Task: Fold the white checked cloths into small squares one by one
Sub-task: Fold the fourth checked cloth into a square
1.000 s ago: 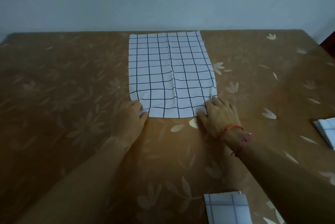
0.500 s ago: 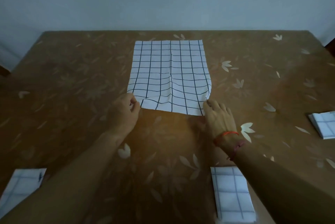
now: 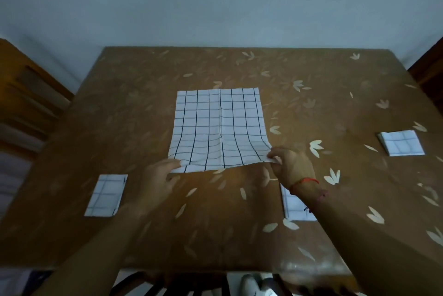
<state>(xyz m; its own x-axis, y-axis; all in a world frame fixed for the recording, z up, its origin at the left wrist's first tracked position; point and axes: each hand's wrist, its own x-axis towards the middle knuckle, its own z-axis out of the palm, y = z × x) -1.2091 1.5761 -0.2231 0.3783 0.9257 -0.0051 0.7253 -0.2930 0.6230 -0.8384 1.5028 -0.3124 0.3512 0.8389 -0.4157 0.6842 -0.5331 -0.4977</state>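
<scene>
2 corners of the checked cloth (image 3: pixel 219 125) are pinched by the left hand (image 3: pixel 157 181) and right hand (image 3: pixel 292 163), apparently to be carried forward beyond both hands for fold 1.

Two bare forearms (image 3: pixel 103 243) and two bare hands are in view under dim light. The left hand (image 3: pixel 159 180) wears nothing. The right hand (image 3: pixel 291 163) has a thin bright red thread bracelet (image 3: pixel 304 181) at its wrist. Just behind that is a darker pinkish-red cord bracelet (image 3: pixel 321 196) with a small lump, too dim to make out.
</scene>
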